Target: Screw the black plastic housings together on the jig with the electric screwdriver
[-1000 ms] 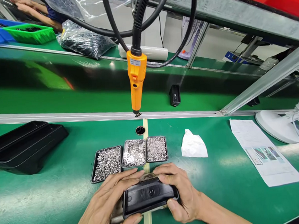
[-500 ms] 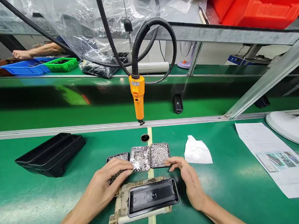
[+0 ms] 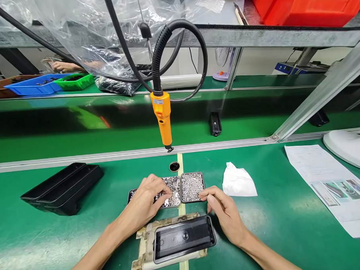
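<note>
A black plastic tray-like part [image 3: 184,239] lies on a taped fixture block [image 3: 145,250] near the front of the green table. Behind it stand three small trays of metal hardware: the left tray [image 3: 131,195], the middle tray of washers [image 3: 173,190] and the right tray of small nuts [image 3: 192,186]. My left hand [image 3: 147,202] reaches over the middle tray, fingers curled down into the washers. My right hand [image 3: 223,212] rests at the near edge of the right tray, fingers bent with the tips pinched together; whether they hold anything is hidden.
An orange electric screwdriver [image 3: 163,120] hangs on a black cable above the trays. A stack of black plastic parts [image 3: 63,188] lies at left, a crumpled white tissue [image 3: 238,181] and a paper sheet [image 3: 328,186] at right. Another person's arm [image 3: 63,66] shows at far back left by the blue and green bins.
Both hands left the black part, which now lies on the fixture. My left hand moved forward onto the middle tray; my right hand drew to the right tray's edge.
</note>
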Tool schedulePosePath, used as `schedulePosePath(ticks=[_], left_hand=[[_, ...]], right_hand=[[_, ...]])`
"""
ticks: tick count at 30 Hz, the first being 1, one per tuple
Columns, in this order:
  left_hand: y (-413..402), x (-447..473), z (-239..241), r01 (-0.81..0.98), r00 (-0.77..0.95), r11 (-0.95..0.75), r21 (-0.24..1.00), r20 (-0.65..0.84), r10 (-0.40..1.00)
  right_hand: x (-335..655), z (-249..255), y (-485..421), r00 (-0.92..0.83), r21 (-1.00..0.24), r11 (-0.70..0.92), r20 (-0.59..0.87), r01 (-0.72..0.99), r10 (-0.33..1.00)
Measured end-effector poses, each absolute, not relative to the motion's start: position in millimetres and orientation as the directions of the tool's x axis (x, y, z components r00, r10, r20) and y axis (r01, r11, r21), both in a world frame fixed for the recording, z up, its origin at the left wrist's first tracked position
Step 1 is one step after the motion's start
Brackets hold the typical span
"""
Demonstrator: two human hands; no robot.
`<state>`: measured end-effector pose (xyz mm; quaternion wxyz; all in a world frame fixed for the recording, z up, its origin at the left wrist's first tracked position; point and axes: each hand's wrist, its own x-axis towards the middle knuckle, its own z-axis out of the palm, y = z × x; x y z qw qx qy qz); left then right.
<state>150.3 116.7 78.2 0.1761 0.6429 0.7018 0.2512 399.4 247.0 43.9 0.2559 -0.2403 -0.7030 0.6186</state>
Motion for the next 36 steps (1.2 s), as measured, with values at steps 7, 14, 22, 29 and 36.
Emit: schedulePosePath(ticks=[7,14,22,29,36], left_hand=[[109.7,154.9,96.9,0.681,-0.255,0.169,0.713,0.015,0.967],[74.9,193.2,132.8,0.724,-0.025,-0.078,0.685,0.140,0.990],[68.6,204.9,132.9,0.906,0.117,-0.182,0.381,0.188,0.975],[48.2,188.4,125.5,0.912,0.145,-0.214,0.349,0.213,0.966],[43.9,194.1,109.1,0.906,0.224,-0.303,0.296,0.275,0.935]], right_hand=[[397.9,40.5,247.1,-0.755,-0.989,0.147,0.079,0.023,0.651],[395.8,43.0,248.9,-0.753,-0.980,0.196,0.102,0.036,0.650],[395.4,42.3,249.4,-0.754,-0.972,0.233,0.131,0.031,0.643],[396.5,42.4,249.3,-0.755,-0.970,0.243,0.135,0.032,0.641],[395.3,44.6,248.9,-0.759,-0.969,0.242,0.125,0.045,0.639]])
